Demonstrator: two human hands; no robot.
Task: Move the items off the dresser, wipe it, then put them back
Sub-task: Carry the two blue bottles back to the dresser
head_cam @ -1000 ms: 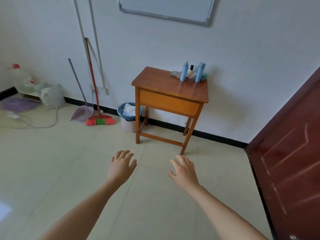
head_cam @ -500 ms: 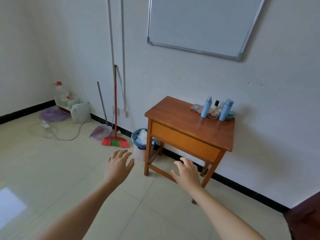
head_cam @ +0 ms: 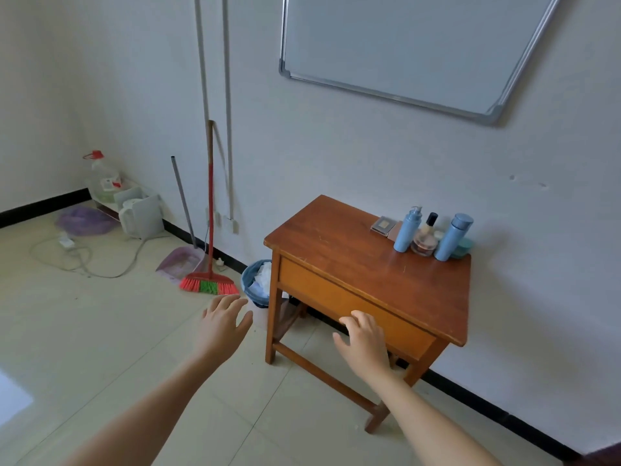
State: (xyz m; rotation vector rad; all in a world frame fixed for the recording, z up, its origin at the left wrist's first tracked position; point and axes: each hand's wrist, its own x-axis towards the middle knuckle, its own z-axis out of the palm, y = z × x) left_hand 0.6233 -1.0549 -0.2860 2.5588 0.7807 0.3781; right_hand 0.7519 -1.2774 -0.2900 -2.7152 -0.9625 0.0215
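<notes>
Clearly nothing is lifted yet: the left hand (head_cam: 223, 322) and right hand (head_cam: 364, 338) hang empty, fingers loosely spread, in front of the dresser (head_cam: 353, 264). At its back right corner stand a blue pump bottle (head_cam: 407, 230) and a blue flask (head_cam: 452, 237), probably light and slick, best gripped mid-body. The glass perfume bottle (head_cam: 426, 240) between them looks fragile.

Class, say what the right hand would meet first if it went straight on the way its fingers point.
The right hand would likely meet the dresser first, at its front; depth is unclear.
</notes>
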